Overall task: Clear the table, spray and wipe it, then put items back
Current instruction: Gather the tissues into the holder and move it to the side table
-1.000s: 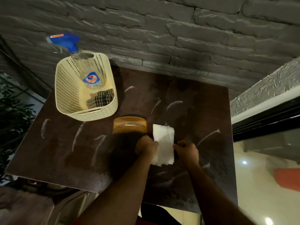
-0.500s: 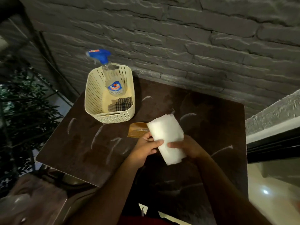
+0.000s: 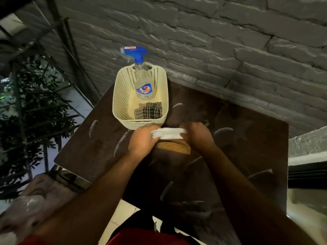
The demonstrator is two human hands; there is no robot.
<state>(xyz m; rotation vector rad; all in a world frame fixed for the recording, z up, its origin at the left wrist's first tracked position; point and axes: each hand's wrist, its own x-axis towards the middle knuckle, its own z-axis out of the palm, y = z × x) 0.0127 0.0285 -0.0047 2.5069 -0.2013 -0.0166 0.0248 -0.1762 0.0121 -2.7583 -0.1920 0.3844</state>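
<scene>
A stack of white paper napkins (image 3: 168,135) is held edge-on between my two hands, just above a wooden napkin holder (image 3: 174,147) on the dark brown table (image 3: 247,156). My left hand (image 3: 143,140) grips the stack's left end and my right hand (image 3: 200,137) grips its right end. Behind them stands a cream perforated basket (image 3: 123,96). Inside it are a clear spray bottle (image 3: 142,80) with a blue trigger and a folded checked cloth (image 3: 148,110).
A grey stone wall (image 3: 212,41) runs along the table's far side. A leafy plant (image 3: 31,106) and metal railing stand to the left. Pale streaks mark the tabletop. A light ledge (image 3: 307,144) sits at the right, with tiled floor below.
The camera view has shifted left and closer. My hands have turned the napkin stack from flat-facing to edge-on and brought it down over the wooden holder.
</scene>
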